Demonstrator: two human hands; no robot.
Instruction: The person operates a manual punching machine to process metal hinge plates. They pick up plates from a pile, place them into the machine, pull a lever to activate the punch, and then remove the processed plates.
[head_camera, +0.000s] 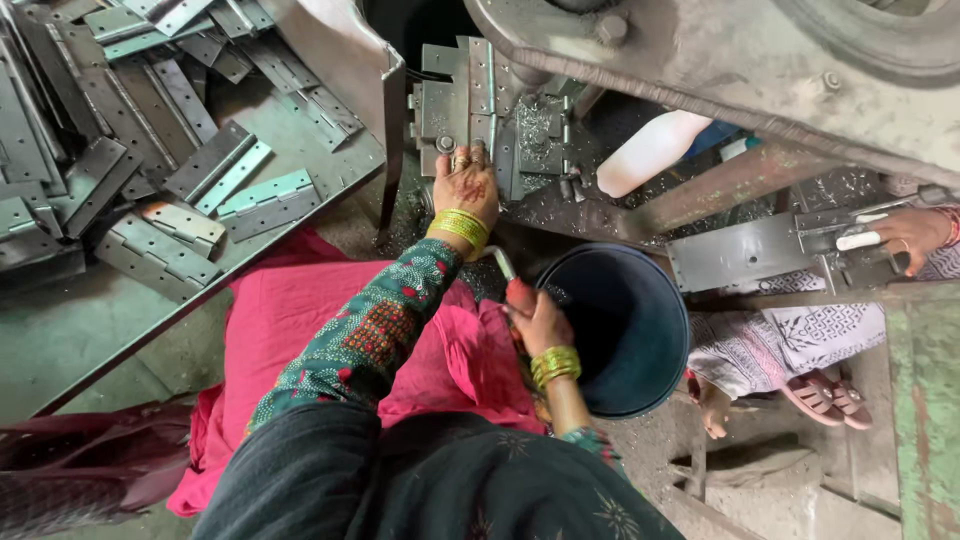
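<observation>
One grey steel butt hinge (462, 95) sits in the press fixture at upper centre of the frame, long axis running top to bottom. The left hand (466, 185) presses flat on its lower edge, fingers together. The right hand (538, 318) is closed around one red-gripped lever handle (512, 283), beside one dark blue round bucket (625, 330). Roughly twenty loose hinges (150, 150) lie on the grey-green metal table (60, 340) at upper left. A co-worker's hand (915, 235) rests at the right edge; the floor is dusty concrete.

Hinges (150, 150) piled on tray (60, 340) at 10 o'clock; press (480, 110) at 12; bucket (625, 330) at centre, 3 o'clock of lever (515, 290).
</observation>
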